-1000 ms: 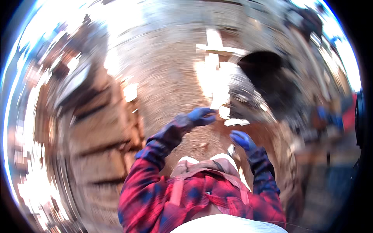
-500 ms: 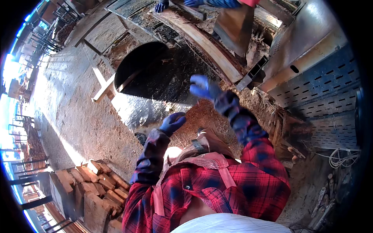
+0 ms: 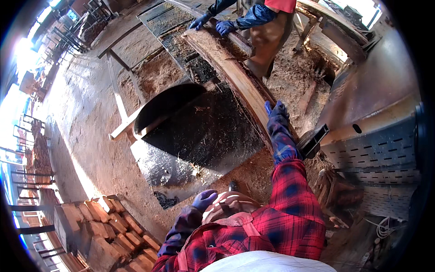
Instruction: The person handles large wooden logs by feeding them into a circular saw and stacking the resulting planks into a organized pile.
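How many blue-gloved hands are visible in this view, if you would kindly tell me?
4: right hand on the long slab, left hand by the person's waist, and a co-worker's two hands on the slab's far end.

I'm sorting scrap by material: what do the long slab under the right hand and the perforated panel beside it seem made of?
The long slab looks like rough-sawn wood: reddish grain, a bark-like edge, sawdust around it. The perforated panel looks like grey metal: a dull sheen and even rows of slots.

The way beyond the right hand [image 3: 277, 119] is barred by the long bark-edged slab [image 3: 235, 75], its far end gripped by a co-worker's gloved hands [image 3: 213, 23]; open room is left over the dark sawdust-strewn plate [image 3: 199, 131] leftward.
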The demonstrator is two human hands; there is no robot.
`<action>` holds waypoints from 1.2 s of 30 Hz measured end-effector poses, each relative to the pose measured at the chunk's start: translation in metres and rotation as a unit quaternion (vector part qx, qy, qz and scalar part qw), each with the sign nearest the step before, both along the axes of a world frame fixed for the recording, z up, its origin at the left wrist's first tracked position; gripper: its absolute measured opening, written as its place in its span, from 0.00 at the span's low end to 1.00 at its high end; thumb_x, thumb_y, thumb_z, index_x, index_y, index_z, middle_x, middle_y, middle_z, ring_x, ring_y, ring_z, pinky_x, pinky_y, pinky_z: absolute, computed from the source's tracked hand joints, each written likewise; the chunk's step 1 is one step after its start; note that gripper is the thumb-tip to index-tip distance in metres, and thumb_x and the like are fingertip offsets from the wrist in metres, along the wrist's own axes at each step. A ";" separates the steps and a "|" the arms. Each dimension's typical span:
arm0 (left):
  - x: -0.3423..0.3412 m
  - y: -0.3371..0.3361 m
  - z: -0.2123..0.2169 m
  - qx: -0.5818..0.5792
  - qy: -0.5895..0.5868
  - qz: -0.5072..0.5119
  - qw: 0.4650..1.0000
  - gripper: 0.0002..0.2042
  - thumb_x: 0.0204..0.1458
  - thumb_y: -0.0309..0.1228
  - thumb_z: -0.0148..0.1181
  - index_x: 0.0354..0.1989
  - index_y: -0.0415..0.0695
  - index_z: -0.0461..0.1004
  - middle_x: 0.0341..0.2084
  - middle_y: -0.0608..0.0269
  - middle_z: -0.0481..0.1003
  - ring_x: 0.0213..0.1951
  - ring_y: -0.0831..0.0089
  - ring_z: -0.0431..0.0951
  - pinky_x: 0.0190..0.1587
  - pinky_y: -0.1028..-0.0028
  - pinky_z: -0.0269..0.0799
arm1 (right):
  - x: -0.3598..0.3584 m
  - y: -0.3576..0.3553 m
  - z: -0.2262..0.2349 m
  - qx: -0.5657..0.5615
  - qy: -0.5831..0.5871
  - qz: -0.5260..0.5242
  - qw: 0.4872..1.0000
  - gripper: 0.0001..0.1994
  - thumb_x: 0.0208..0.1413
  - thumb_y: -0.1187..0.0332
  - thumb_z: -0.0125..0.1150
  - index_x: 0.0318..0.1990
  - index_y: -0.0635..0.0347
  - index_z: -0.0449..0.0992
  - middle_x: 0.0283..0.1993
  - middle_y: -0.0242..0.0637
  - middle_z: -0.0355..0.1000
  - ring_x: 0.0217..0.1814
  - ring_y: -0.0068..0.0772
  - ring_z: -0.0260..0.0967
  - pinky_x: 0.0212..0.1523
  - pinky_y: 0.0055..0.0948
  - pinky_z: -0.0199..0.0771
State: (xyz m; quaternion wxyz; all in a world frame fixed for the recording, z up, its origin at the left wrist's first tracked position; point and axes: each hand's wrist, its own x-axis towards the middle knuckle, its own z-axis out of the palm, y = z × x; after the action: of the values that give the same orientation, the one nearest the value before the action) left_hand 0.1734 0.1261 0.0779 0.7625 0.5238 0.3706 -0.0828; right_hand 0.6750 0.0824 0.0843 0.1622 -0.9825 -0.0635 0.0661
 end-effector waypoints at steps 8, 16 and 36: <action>0.040 -0.019 -0.009 0.036 -0.035 -0.041 0.998 0.17 0.54 0.37 0.55 0.46 0.37 0.72 0.40 0.63 0.75 0.45 0.75 0.72 0.48 0.73 0.66 | -0.014 -0.002 -0.028 0.089 -0.062 0.047 0.993 0.35 0.50 0.38 0.47 0.53 0.61 0.67 0.54 0.50 0.65 0.58 0.50 0.60 0.57 0.46 0.59; 0.066 -0.022 -0.003 -0.088 0.012 0.014 0.996 0.21 0.52 0.41 0.58 0.49 0.41 0.70 0.37 0.67 0.74 0.39 0.74 0.72 0.42 0.73 0.68 | -0.149 0.025 -0.025 0.038 -0.166 0.130 0.977 0.40 0.48 0.35 0.46 0.57 0.61 0.59 0.59 0.53 0.58 0.63 0.54 0.53 0.60 0.51 0.51; -0.085 -0.057 -0.067 -0.180 -0.241 -0.091 0.949 0.20 0.55 0.43 0.47 0.50 0.43 0.68 0.41 0.57 0.73 0.43 0.61 0.73 0.46 0.66 0.71 | -0.421 -0.207 -0.004 0.138 0.295 0.115 0.939 0.44 0.28 0.40 0.72 0.49 0.67 0.70 0.44 0.49 0.73 0.47 0.44 0.69 0.49 0.39 0.67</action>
State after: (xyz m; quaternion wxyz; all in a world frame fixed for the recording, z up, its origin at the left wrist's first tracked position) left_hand 0.0888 0.0689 0.0104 0.9001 0.4134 0.1053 -0.0883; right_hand 0.2540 -0.1243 0.0800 0.2987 -0.8729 -0.1344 0.3616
